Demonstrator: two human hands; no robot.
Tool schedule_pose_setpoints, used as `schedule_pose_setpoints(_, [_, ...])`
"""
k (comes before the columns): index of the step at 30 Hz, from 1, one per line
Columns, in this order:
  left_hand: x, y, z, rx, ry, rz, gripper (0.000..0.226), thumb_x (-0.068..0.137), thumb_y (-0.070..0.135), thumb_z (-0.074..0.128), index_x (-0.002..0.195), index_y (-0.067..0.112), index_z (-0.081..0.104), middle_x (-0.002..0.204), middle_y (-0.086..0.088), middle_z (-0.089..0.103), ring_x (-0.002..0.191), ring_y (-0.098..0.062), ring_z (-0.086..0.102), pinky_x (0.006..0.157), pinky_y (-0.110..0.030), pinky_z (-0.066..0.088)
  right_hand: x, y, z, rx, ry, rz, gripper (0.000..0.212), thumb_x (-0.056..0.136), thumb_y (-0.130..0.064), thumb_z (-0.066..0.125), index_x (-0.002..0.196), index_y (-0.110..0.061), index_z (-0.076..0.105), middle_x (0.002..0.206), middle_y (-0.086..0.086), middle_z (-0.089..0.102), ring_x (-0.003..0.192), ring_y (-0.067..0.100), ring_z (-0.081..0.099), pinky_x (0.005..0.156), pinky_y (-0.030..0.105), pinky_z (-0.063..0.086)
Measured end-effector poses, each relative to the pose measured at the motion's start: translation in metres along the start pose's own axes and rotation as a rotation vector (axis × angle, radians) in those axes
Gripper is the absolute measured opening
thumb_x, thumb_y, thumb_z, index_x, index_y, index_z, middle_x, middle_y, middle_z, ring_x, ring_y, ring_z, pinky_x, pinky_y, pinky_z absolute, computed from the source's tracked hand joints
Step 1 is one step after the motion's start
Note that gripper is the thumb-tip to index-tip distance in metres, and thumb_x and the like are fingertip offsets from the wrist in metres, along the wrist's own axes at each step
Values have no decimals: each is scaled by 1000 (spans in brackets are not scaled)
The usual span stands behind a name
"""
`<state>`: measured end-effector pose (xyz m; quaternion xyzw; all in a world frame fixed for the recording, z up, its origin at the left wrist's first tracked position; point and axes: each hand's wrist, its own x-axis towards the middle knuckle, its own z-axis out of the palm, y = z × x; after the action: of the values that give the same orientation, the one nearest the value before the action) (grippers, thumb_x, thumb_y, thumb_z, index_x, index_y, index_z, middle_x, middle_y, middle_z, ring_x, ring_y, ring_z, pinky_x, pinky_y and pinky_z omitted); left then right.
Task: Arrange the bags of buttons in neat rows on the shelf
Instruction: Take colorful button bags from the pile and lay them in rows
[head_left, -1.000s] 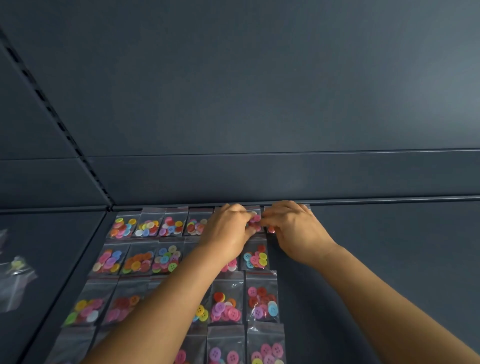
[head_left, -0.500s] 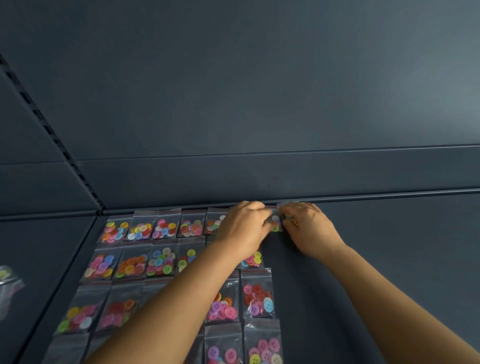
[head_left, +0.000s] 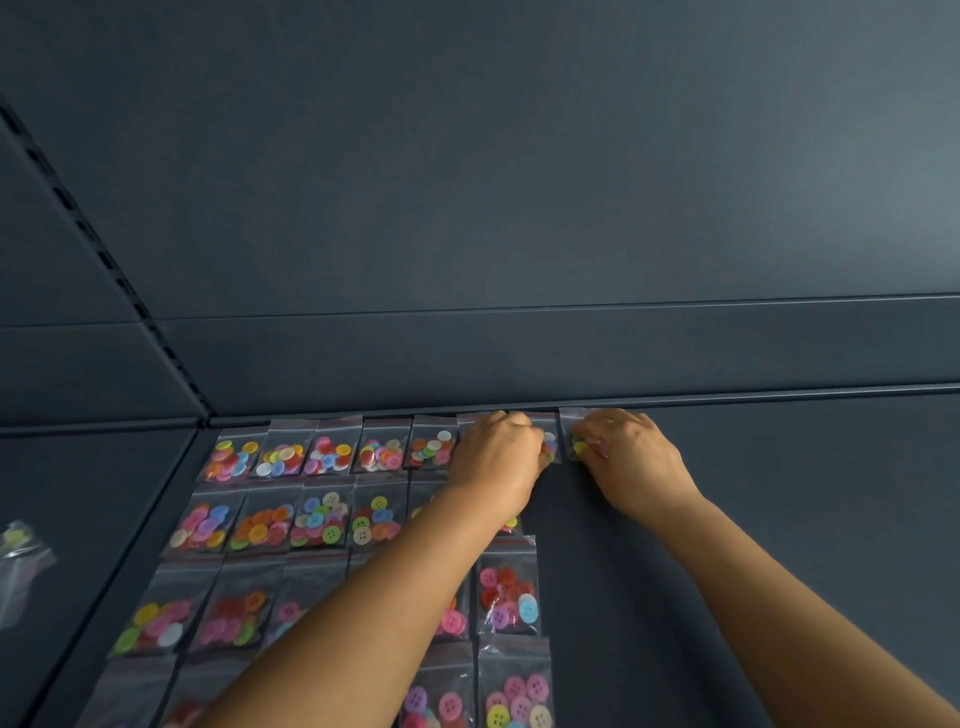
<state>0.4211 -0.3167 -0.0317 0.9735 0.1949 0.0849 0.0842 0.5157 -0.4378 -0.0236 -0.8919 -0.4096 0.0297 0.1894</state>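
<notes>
Small clear bags of coloured buttons (head_left: 283, 519) lie in rows on a dark shelf (head_left: 779, 519). The back row runs along the shelf's rear edge. My left hand (head_left: 498, 457) pinches a bag (head_left: 549, 441) near the right end of that row, fingers curled on it. My right hand (head_left: 623, 457) pinches the last bag (head_left: 574, 439) just to its right, fingers curled over it. Both bags lie on the shelf, mostly hidden by the hands. My left forearm covers parts of the lower rows.
The shelf's back panel (head_left: 519, 353) rises right behind the back row. A slotted upright (head_left: 104, 249) divides this bay from the left bay, where a loose bag (head_left: 21, 551) lies. Bare shelf surface extends right of the rows.
Both hands moved right along the back row. They were together over one spot; now they are apart, each on its own bag, with the right bag set further right.
</notes>
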Motion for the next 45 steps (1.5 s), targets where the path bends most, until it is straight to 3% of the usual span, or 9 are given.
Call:
schedule_pose_setpoints(5, [1, 5, 3, 44, 14, -30, 22, 90, 18, 58, 108, 10, 66, 111, -5, 61, 105, -25, 52, 84, -35, 44, 3, 7, 0, -8, -9, -36, 19, 88, -9, 50, 89, -16, 68, 106, -1, 62, 103, 25, 53, 73, 27, 41])
schedule_pose_setpoints(11, [-2, 8, 0, 64, 6, -32, 24, 90, 17, 60, 111, 8, 65, 113, -6, 60, 107, -25, 50, 87, -35, 43, 1, 2, -1, -36, -11, -46, 17, 87, -8, 50, 90, -11, 66, 105, 3, 63, 102, 29, 55, 74, 30, 42])
schedule_pose_setpoints(17, [-33, -11, -33, 37, 57, -53, 36, 94, 28, 53, 125, 10, 55, 124, -6, 56, 117, -25, 47, 98, -36, 37, -9, -35, -4, -88, -14, -99, 37, 91, -23, 54, 127, -16, 57, 131, 1, 56, 124, 25, 47, 99, 36, 38])
schedule_pose_setpoints(26, [-143, -119, -102, 53, 80, -248, 55, 95, 41, 46, 143, 19, 33, 143, 1, 42, 132, -20, 36, 110, -33, 25, -35, -178, 18, -136, -134, -296, 58, 92, -41, 50, 145, -25, 30, 149, -5, 34, 138, 19, 29, 113, 34, 24])
schedule_pose_setpoints(37, [-298, -286, -148, 71, 78, -342, 58, 96, 42, 42, 147, 23, 23, 145, 4, 37, 134, -17, 31, 110, -28, 23, -80, -387, 96, -46, -186, -360, 62, 94, -45, 46, 147, -25, 23, 152, -6, 27, 142, 18, 20, 116, 35, 16])
schedule_pose_setpoints(45, [-358, -373, -169, 47, 118, -451, 58, 96, 42, 44, 147, 22, 26, 147, 2, 37, 135, -18, 32, 113, -31, 26, -87, -484, 129, -21, -223, -447, 56, 95, -40, 46, 146, -25, 26, 151, -6, 29, 140, 19, 23, 114, 35, 18])
